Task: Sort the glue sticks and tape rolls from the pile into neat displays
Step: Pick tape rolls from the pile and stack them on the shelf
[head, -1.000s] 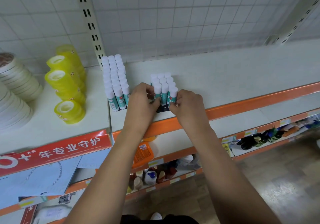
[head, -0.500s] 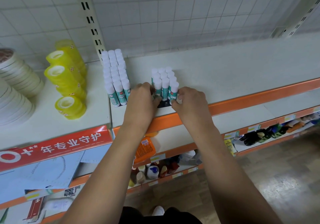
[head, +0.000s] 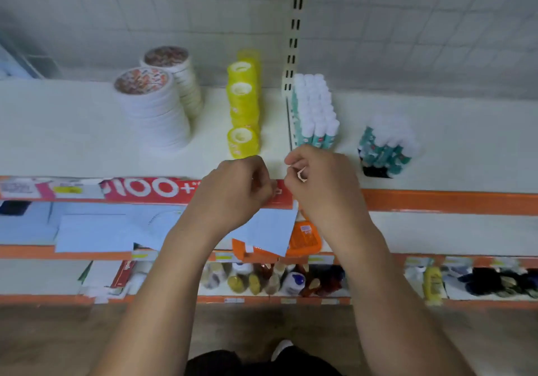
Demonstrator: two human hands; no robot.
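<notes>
Two groups of white-capped, teal-labelled glue sticks stand on the white shelf (head: 436, 143): a neat block (head: 316, 111) beside the upright post and a smaller blurred cluster (head: 387, 143) to its right. Yellow tape rolls (head: 243, 105) are stacked left of the post. Two tall stacks of white tape rolls (head: 151, 111) stand further left. Both hands hover at the shelf's front edge, apart from the glue sticks. My left hand (head: 235, 189) is curled closed with nothing visible in it. My right hand (head: 323, 180) pinches a small pale scrap (head: 301, 175).
A red banner (head: 139, 189) runs along the shelf front on the left and an orange strip (head: 448, 201) on the right. Lower shelves hold blue paper sheets (head: 96, 230), an orange packet (head: 304, 237) and several bottles (head: 262, 279). A slotted post (head: 294, 32) splits the back wall.
Both hands have let go of the smaller glue stick cluster and moved left to the shelf's front edge. The view has swung left. My right hand now pinches a small scrap.
</notes>
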